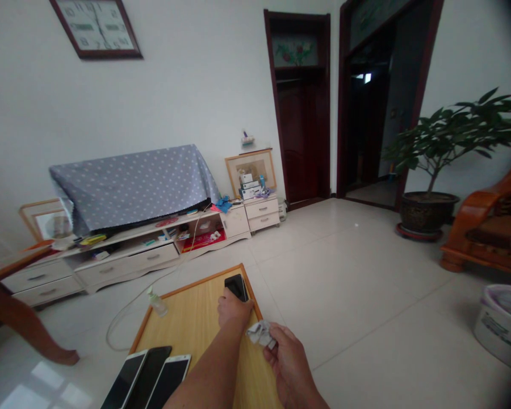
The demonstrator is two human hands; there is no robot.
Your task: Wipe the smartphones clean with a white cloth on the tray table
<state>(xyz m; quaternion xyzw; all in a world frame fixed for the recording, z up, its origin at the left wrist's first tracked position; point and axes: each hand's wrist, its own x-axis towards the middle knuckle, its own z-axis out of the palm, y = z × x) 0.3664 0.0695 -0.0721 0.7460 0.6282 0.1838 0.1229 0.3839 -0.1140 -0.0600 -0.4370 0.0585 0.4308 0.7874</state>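
Note:
My left hand point(234, 309) reaches to the far right corner of a small wooden table point(196, 301). Its fingers are closed around the near end of a black smartphone point(235, 286), whose dark face points up. Just to the right, over the table's edge, my right hand point(286, 355) pinches a crumpled grey-white cloth point(260, 334). Nearer to me on the left lie a white phone point(125, 379), a black phone point(149, 378) and another white phone point(169, 382), side by side. A clear pump bottle point(157, 304) stands at the table's left edge.
Beyond the table runs a low white cabinet point(119, 267) with a dotted grey cover point(136, 184) on top. To the right are a potted plant point(428, 210), a wooden armchair point(481, 227) and a white bucket point(500, 326). A cable point(114, 324) trails over the floor at left.

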